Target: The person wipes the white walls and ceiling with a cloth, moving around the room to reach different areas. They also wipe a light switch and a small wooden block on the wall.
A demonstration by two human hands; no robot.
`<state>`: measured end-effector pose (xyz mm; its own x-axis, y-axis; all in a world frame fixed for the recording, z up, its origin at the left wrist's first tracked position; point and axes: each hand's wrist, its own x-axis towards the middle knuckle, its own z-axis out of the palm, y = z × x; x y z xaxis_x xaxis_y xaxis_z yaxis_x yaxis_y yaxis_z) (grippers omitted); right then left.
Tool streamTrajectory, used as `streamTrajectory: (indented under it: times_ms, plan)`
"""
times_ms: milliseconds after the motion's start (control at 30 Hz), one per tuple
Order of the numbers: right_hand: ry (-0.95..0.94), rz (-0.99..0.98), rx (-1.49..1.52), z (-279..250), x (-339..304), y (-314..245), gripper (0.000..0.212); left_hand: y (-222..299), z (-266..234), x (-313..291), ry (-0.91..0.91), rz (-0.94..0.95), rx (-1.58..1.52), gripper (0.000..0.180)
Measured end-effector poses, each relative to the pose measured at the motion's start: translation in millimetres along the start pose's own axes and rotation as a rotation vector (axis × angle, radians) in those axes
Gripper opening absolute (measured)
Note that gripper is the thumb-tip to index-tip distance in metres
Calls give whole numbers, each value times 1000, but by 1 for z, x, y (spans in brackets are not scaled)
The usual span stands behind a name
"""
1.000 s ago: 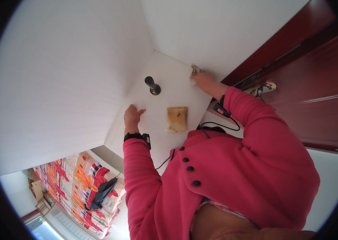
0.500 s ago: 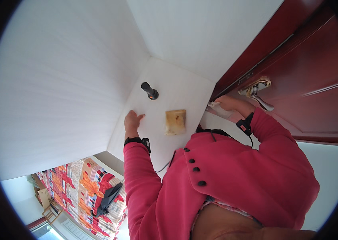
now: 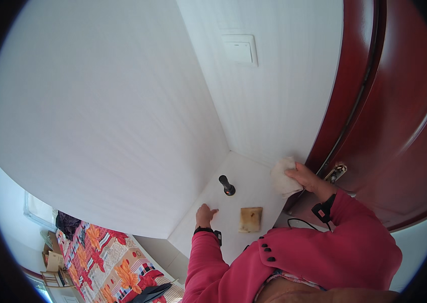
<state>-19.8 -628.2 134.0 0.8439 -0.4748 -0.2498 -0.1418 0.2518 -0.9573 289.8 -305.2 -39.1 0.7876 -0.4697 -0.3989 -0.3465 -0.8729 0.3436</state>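
My right hand (image 3: 304,177) grips a folded white cloth (image 3: 285,178), which lies against the white wall next to the red door frame. My left hand (image 3: 205,216) rests on the white tabletop (image 3: 233,242) near its left edge, thumb held apart from the fingers, with nothing seen in it. Just beyond that hand a black flashlight (image 3: 227,186) stands upright on its wide end. To the right of it lies a square, yellowish-brown stained pad or folded cloth (image 3: 251,219), touched by neither hand.
A light switch (image 3: 240,50) is set in the wall above. At the right is a dark red door (image 3: 405,111) with a metal handle (image 3: 336,172), close to my right wrist. A bed with a bright floral cover (image 3: 107,257) stands at the lower left.
My right hand has lifted the cloth from beside the tabletop's edge up to the wall. The view has tilted upward, bringing the light switch in. My left hand stays on the tabletop.
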Motion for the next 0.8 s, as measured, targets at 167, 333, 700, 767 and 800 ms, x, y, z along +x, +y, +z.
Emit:
streamTrajectory:
  times_ms: [167,333,700,767,800]
  plan:
    - [-105,-152,150,20,-16,-44,50,-1,0,0,-27,-2,2,46]
    - [-127,-138,128,37,-25,-54,52,-11,-6,15,-90,102,-206,38]
    - [-60,-160,318,66,-19,-48,42,44,-84,-89,228,358,-952,20]
    - [-54,-127,295,67,-17,-42,43,55,-114,-119,259,396,-1034,16]
    - [-45,-101,303,68,-16,-39,43,60,-130,-135,309,470,-1066,16]
